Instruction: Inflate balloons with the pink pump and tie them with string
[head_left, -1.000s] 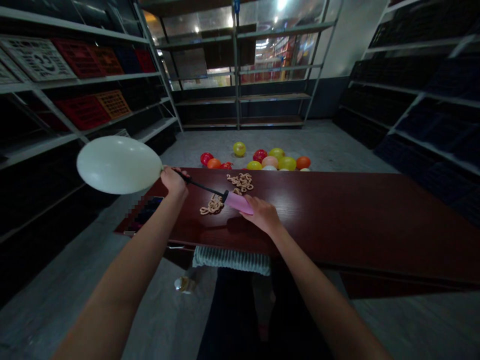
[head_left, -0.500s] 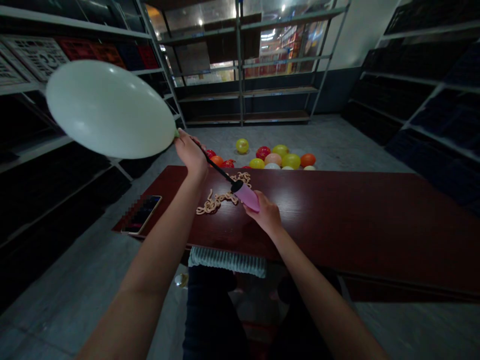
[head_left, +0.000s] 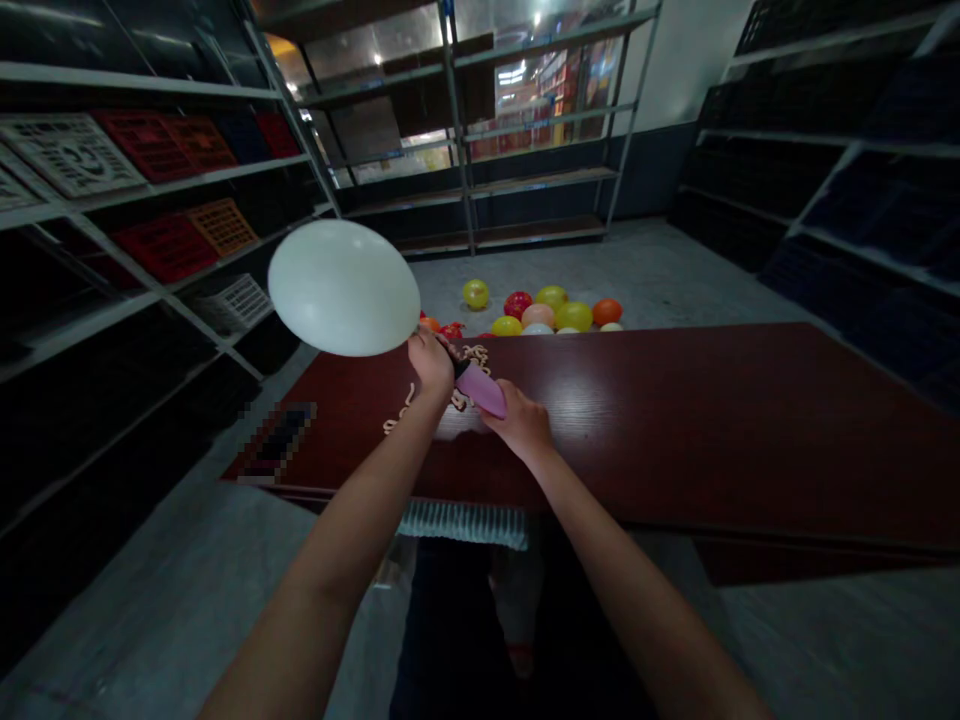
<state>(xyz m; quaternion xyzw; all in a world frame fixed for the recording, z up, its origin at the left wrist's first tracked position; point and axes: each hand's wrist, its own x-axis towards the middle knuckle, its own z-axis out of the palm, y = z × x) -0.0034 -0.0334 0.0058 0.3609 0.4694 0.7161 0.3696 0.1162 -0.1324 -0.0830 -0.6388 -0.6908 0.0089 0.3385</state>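
My left hand (head_left: 433, 362) is closed round the neck of an inflated pale white balloon (head_left: 343, 288) at the black end of a hand pump. The balloon points up and to the left. My right hand (head_left: 523, 422) grips the pink body of the balloon pump (head_left: 482, 388) from its lower end. The pump's black rod is mostly hidden, and the left hand sits close against the body. Beneath both hands, beige curly strands (head_left: 478, 355) lie on the dark red-brown table (head_left: 675, 420); I cannot make out what they are.
Several coloured balloons (head_left: 574, 316) rest on the floor beyond the table. A blurred-out phone (head_left: 281, 437) lies at the table's left end. Ribbed light-blue cloth (head_left: 465, 525) shows at the near edge. Shelves with crates (head_left: 75, 155) stand left; metal racks (head_left: 540, 185) stand behind.
My left hand and the balloon have moved right and down towards the pump body, so the long black rod no longer shows. The right hand stays round the pump. The view has shifted slightly.
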